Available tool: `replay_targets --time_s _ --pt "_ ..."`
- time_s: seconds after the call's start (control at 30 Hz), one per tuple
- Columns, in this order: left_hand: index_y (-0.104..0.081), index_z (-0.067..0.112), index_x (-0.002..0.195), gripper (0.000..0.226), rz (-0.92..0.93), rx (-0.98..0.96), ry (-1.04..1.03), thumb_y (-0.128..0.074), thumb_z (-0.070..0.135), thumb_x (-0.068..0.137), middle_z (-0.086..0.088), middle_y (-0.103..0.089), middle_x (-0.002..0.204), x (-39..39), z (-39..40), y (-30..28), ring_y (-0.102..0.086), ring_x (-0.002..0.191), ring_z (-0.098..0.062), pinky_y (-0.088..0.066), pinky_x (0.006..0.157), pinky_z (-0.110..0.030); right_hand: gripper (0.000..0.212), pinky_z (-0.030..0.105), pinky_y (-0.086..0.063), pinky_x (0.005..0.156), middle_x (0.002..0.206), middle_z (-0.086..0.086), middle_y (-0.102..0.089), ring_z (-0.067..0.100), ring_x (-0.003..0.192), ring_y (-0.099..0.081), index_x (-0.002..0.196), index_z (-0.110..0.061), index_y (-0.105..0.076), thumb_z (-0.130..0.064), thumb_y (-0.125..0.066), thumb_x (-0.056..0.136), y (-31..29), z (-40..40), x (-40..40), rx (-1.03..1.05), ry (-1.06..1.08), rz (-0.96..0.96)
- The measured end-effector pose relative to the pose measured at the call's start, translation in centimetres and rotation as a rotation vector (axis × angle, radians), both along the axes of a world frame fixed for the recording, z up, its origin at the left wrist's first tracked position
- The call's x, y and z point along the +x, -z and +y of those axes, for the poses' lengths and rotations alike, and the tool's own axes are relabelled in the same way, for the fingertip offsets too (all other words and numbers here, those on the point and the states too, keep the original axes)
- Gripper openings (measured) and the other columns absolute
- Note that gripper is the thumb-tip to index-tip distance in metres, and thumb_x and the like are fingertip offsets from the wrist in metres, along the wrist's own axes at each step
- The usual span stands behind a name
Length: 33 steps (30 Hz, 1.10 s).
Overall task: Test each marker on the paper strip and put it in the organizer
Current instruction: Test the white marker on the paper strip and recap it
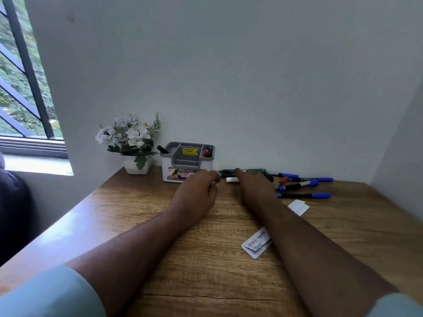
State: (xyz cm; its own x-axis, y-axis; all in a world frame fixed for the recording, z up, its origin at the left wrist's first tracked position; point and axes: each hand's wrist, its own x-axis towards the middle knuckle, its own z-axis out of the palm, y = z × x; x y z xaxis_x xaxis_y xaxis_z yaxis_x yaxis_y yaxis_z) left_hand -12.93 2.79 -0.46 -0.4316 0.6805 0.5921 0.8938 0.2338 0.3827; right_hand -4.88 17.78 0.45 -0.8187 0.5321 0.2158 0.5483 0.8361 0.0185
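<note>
Landmark: grey-and-white plastic desk organizer (187, 164) with a yellow price sticker, standing at the back of the wooden worktop (206, 259) against the wall.
Organizer contents: a black marker end (162, 149) sticks up from its left pocket; a red cap (207, 153) and a green cap (209, 148) show in its right pocket.
Left hand (199, 191): lies just in front of the organizer's lower right corner, fingers curled; a small white bit shows at its fingertips, too blurred to name, so what the grip pinches cannot be told.
Right hand (254, 183): reaches to the right of the organizer, fingers stretched forward over a green-capped black marker (231, 171) that lies along the wall; whether the grip closes round it cannot be told.
White piece (231, 179): small and oblong, between the two hands, right of the organizer.
Loose markers (304, 185): several black ones with blue caps, further right of the organizer, beyond the right hand.
Paper strip (256, 244): white, scribbled in red, blue and green, well in front of the organizer, partly under the right forearm.
Second white paper (298, 207): folded, front-right of the organizer, near the blue-capped markers.
Flower pot (136, 165): white, holding white flowers, just left of the organizer.
</note>
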Motion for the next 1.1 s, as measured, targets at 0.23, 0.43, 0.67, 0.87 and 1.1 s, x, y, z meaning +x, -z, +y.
replay_targets --time_s 0.23,0.43,0.67,0.87,1.1 --pt "-0.061 0.016 0.113 0.020 0.017 -0.056 0.019 -0.050 0.019 0.096 -0.003 -0.062 0.108 0.3 -0.3 0.2 -0.057 0.096 -0.015 -0.050 0.085 -0.032 0.031 0.046 -0.044 0.093 0.129 0.009 -0.053 0.032 0.118 -0.049 0.124 -0.015 -0.057 -0.021 -0.048 0.095 -0.4 -0.1 -0.6 0.223 0.025 -0.076" --pt "-0.060 0.017 0.115 0.022 0.043 -0.059 0.002 -0.050 0.023 0.096 -0.002 -0.061 0.107 0.2 0.0 0.4 -0.056 0.096 -0.015 -0.048 0.082 -0.030 0.034 0.041 -0.045 0.084 0.121 0.009 -0.055 0.029 0.109 -0.053 0.121 -0.017 -0.053 -0.026 -0.060 0.089 -1.1 -0.1 -0.3 0.254 -0.088 -0.025" --pt "-0.043 0.022 0.140 0.053 -0.104 0.171 0.080 -0.052 0.045 0.094 0.001 -0.051 0.138 0.9 -1.0 -0.2 -0.045 0.126 -0.012 -0.040 0.102 -0.033 0.037 0.029 -0.044 0.049 0.058 0.016 -0.058 0.022 0.050 -0.055 0.070 -0.006 -0.054 -0.034 -0.070 0.086 -3.9 -4.2 3.3 -0.536 -0.451 0.954" --pt "-0.063 0.022 0.109 0.017 -0.092 0.176 0.311 -0.052 0.018 0.098 0.012 -0.061 0.092 4.7 -1.4 -0.7 -0.056 0.083 0.001 -0.042 0.069 -0.014 0.033 0.031 -0.047 0.048 0.063 0.024 -0.063 0.028 0.051 -0.056 0.076 -0.002 -0.069 -0.033 -0.070 0.084 -4.1 -4.5 8.1 -1.044 -0.394 0.829" --pt "-0.050 0.017 0.080 0.026 -0.439 0.216 0.343 -0.038 0.023 0.103 0.007 -0.054 0.067 6.7 -1.2 -2.4 -0.046 0.058 -0.007 -0.041 0.054 -0.025 0.032 0.036 -0.060 0.071 0.104 0.026 -0.071 0.035 0.092 -0.072 0.119 -0.005 -0.065 -0.018 -0.061 0.090 -3.8 -2.8 11.1 -1.542 -0.522 0.540"
